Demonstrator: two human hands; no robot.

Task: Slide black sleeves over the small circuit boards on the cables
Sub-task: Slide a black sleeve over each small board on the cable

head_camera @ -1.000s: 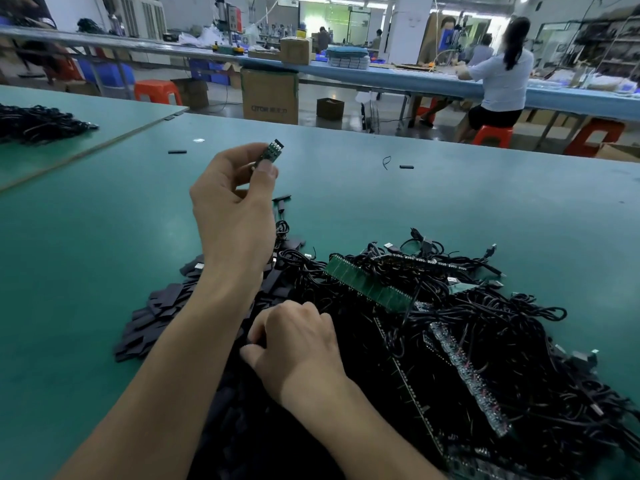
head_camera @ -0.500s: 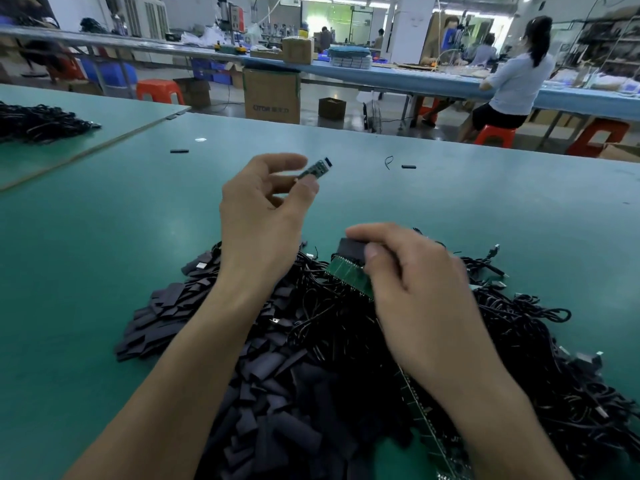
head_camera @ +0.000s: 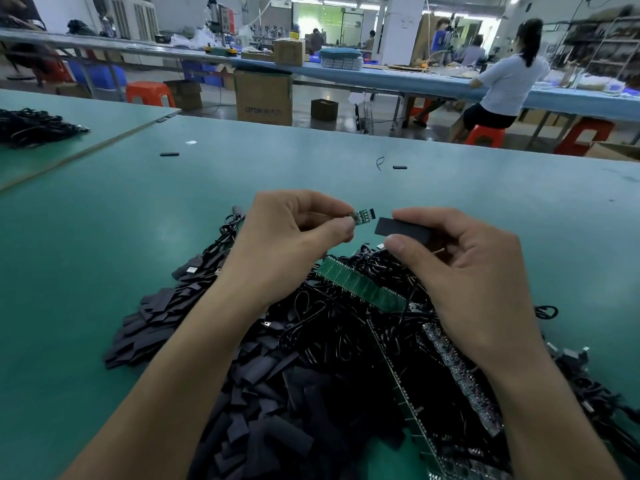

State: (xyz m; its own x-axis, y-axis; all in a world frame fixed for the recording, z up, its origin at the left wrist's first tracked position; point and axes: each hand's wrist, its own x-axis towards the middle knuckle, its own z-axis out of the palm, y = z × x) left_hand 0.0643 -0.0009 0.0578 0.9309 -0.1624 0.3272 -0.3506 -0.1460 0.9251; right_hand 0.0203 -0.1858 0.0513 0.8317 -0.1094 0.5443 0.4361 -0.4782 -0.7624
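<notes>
Pinches board in left hand; grips sleeve in right hand, open end just beside board, apart. Has not yet begun sliding. Leaves cables and loose sleeves heaped beneath both hands on tabletop, seemingly undone.

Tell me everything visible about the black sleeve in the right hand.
The black sleeve is a flat, matte, rectangular piece, rubbery-looking. The right hand pinches it between thumb and forefinger, roughly level above the cable pile. Its free end points left at the small circuit board in the left hand, close but not yet over it.
</notes>
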